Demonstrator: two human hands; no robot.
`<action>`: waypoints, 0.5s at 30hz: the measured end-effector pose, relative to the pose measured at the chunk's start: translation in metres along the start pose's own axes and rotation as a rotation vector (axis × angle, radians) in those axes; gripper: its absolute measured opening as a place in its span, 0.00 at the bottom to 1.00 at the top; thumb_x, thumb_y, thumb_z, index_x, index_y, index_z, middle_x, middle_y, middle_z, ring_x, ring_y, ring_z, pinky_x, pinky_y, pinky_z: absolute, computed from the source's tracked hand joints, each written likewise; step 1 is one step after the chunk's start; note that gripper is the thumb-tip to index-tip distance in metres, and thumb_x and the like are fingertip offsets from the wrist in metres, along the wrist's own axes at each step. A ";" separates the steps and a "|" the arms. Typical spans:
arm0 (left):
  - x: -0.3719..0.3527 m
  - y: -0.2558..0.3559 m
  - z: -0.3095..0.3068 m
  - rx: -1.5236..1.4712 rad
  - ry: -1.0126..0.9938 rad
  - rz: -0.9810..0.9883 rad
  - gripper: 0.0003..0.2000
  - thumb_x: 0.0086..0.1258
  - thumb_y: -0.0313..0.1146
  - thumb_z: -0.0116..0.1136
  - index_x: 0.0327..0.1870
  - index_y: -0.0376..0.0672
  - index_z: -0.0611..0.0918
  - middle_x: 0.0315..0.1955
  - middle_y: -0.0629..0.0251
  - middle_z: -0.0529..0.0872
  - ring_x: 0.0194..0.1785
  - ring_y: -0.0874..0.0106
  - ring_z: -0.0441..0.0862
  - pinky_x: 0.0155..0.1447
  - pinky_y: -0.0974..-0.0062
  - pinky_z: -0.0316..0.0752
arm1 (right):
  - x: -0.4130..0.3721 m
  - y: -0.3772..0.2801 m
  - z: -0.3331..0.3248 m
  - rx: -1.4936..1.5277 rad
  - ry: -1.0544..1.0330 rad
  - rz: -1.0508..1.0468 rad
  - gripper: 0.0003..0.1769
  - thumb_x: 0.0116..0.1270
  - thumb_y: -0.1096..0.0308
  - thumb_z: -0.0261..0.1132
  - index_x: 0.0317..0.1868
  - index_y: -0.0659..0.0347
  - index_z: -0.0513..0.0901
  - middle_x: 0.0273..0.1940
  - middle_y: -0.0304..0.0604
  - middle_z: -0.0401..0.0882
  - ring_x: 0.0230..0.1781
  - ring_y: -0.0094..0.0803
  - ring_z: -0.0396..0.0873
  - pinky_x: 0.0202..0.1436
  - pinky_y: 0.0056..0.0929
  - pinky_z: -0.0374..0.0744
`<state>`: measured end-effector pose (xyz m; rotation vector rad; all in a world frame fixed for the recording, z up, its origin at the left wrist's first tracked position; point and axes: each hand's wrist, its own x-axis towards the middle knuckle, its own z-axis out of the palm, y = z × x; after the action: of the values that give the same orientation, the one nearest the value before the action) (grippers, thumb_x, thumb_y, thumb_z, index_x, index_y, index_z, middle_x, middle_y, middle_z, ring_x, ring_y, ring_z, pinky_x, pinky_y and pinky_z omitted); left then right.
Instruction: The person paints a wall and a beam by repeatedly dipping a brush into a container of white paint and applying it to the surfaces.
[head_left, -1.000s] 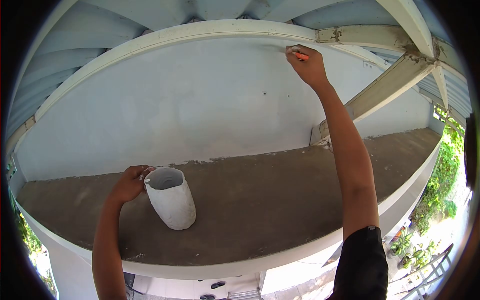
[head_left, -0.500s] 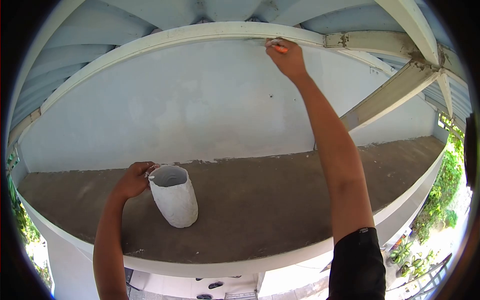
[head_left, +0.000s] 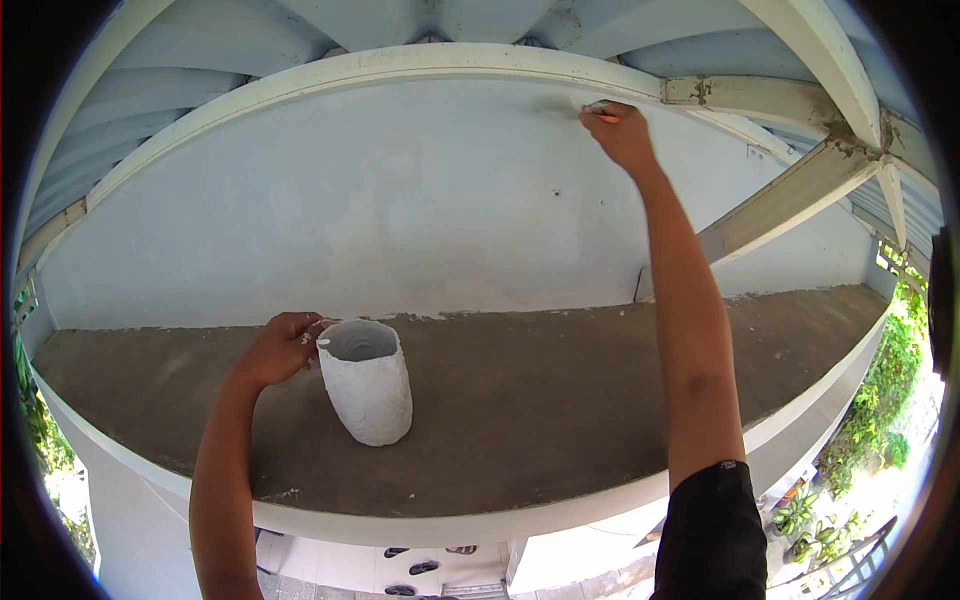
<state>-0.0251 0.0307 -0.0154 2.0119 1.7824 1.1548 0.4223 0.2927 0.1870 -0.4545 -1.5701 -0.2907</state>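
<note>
Right hand: the right hand (head_left: 622, 135) is up at full stretch, fingers closed tight around a small brush (head_left: 604, 117). Only a bit of orange handle shows, and the tip sits against the wall (head_left: 420, 210) just under the white beam (head_left: 400, 62).
Left hand: the left hand (head_left: 280, 348) is down low, fingers pinched over the rim of the pot (head_left: 368, 390), holding it steady.
Doing it well: this looks like edge work where wall meets beam, so short, light strokes along the joint should serve best. The wrist should lead, because the arm is fully extended. The low grip on the rim guards against a tip-over.
The pot's look: it is tall and rounded, open at the top, and coated all over in lumpy white. Its inside is shadowed, so the contents cannot be told.
Where it stands: it is upright on the bare grey ledge (head_left: 560, 400), towards the left, well below the brush.
</note>
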 end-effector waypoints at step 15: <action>0.002 -0.001 0.001 -0.001 -0.092 0.042 0.15 0.71 0.22 0.52 0.54 0.34 0.85 0.34 0.66 0.86 0.33 0.78 0.78 0.39 0.74 0.76 | -0.020 -0.013 -0.023 -0.115 0.044 -0.215 0.11 0.64 0.72 0.68 0.46 0.63 0.89 0.50 0.45 0.90 0.46 0.33 0.88 0.57 0.28 0.82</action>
<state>-0.0254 0.0331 -0.0155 2.0763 1.7027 1.0558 0.4365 0.2687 0.1696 -0.3662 -1.5659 -0.5547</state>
